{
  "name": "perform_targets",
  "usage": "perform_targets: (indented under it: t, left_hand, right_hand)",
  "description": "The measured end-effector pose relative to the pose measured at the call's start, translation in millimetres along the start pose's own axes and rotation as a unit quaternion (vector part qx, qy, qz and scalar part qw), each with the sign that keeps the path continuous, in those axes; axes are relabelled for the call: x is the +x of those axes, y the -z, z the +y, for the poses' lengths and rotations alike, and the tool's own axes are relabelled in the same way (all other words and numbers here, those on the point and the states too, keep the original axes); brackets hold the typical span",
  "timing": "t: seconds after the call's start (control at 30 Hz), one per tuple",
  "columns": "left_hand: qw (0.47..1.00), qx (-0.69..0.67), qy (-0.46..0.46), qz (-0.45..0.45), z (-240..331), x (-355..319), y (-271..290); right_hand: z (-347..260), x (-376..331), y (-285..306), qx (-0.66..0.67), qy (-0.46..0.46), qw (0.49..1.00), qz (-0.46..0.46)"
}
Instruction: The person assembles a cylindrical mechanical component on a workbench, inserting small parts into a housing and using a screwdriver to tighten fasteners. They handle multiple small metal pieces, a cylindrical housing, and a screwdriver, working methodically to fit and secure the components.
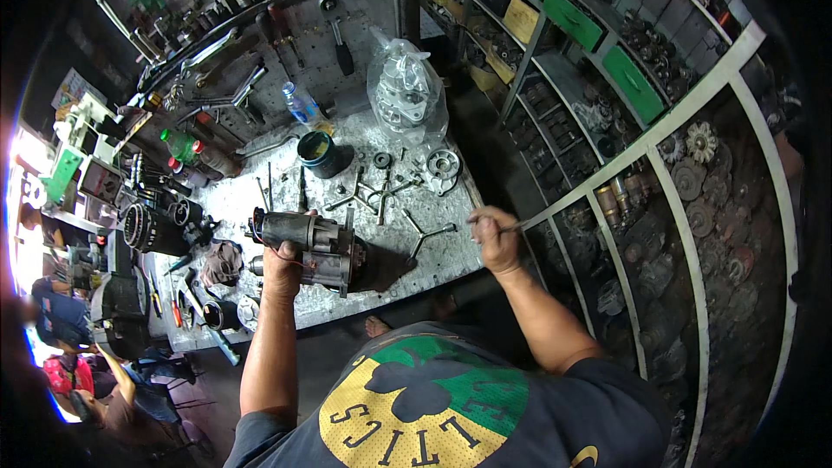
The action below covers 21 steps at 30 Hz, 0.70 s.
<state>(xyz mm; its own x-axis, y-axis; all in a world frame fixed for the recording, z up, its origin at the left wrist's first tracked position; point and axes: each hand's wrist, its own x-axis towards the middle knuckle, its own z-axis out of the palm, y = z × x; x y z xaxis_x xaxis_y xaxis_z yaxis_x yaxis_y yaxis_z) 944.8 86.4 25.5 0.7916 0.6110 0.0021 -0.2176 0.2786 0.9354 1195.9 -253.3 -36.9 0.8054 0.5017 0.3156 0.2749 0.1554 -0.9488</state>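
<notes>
My left hand (282, 270) is closed round the near left part of a dark starter motor (328, 270), which lies on its side at the front of the metal workbench (390, 290). Two cylindrical bodies show on it, one beside the other. Off the bench's right edge, my right hand (496, 243) is raised in a closed grip. A thin dark rod-like tool (520, 225) sticks out from it to the right; its kind is unclear. Between the hands lies a three-armed wrench (420, 236), with another three-armed wrench (381, 195) farther back.
Behind stand a dark tin (317, 152), a plastic bottle (299, 104) and a bagged metal part (405, 91). A round metal end cover (443, 169) lies back right. At the left are a rag (222, 263) and a hammer (223, 345). Metal shelving (641, 152) lines the right.
</notes>
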Motion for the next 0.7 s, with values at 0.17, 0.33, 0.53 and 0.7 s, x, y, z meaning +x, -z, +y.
perform_targets:
  t: [0.17, 0.33, 0.53, 0.7]
  left_hand:
    - [1.0, 0.026, -0.005, 0.01, -1, -1, 4]
    - [1.0, 0.004, 0.008, -0.006, -2, -2, 5]
    - [1.0, 0.005, 0.014, -0.01, 1, -3, 0]
    - [1.0, 0.024, -0.007, 0.002, 6, -4, -9]
  right_hand:
    - [46, -30, -24, -0.079, -0.033, 0.996, 0.03]
    - [44, -40, -25, -0.111, 0.058, 0.989, 0.075]
    - [54, -57, -35, -0.29, -0.019, 0.957, -0.015]
    - [3, -51, -17, -0.244, 0.003, 0.969, -0.029]
